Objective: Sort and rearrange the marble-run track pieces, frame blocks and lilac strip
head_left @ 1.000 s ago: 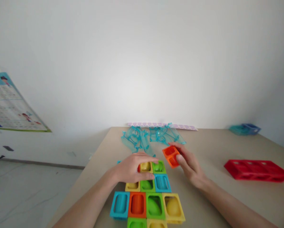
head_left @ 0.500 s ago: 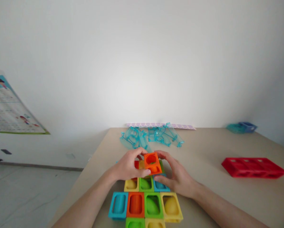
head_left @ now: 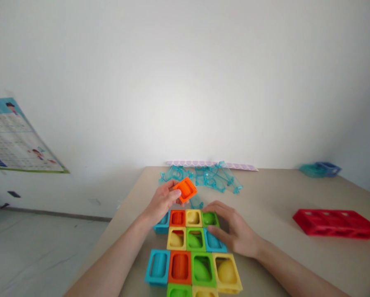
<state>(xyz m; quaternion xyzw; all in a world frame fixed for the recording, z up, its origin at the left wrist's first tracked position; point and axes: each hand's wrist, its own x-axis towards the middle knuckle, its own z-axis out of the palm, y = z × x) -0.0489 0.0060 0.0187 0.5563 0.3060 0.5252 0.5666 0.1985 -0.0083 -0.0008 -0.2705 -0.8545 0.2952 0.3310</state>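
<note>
Just below frame centre, the left hand grips a square orange plastic block that a slackened pinch could drop, the right hand spread open.

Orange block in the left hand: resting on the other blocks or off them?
Off: the left hand grips the orange block, clear of the back row.

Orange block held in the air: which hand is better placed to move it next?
Probably the left hand: it grips the raised orange block. The right hand is lower, at the far row's green block, its thumb by the blue block.
</note>
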